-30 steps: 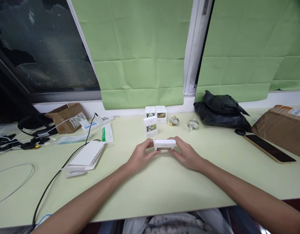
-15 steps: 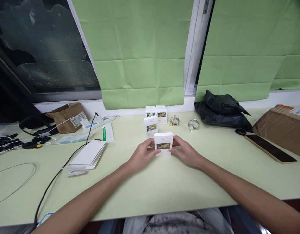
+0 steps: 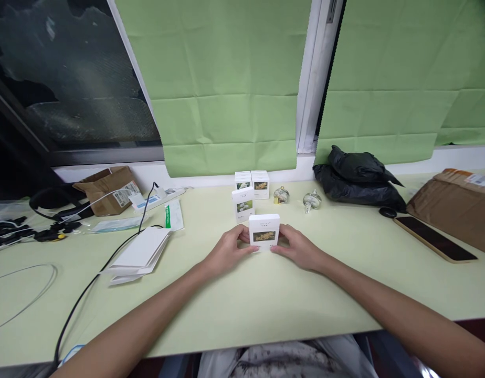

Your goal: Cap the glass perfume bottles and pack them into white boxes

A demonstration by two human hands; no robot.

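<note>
On the table (image 3: 242,310), both hands' fingers (image 3: 248,248) bracket the upright box (image 3: 264,232).

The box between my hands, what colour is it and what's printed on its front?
White box, with a small yellowish picture panel on its front; clearest in the head view.

The white box (image 3: 264,231) between the left hand (image 3: 227,250) and right hand (image 3: 297,248) looks like smooth matt card with a printed picture label, as do the three like boxes (image 3: 248,193) at twelve o'clock from it. The table (image 3: 266,294) has a smooth, matt pale-green top; at one o'clock stand two clear glossy glass ornaments (image 3: 296,198), and beyond them a crinkled, faintly shiny black plastic bag (image 3: 358,178). At three o'clock lies a phone (image 3: 433,239) with a glossy dark screen beside a brown paper parcel (image 3: 457,207), and at nine o'clock a stack of matt white paper envelopes (image 3: 138,254) and rough brown cardboard (image 3: 106,189).
</note>
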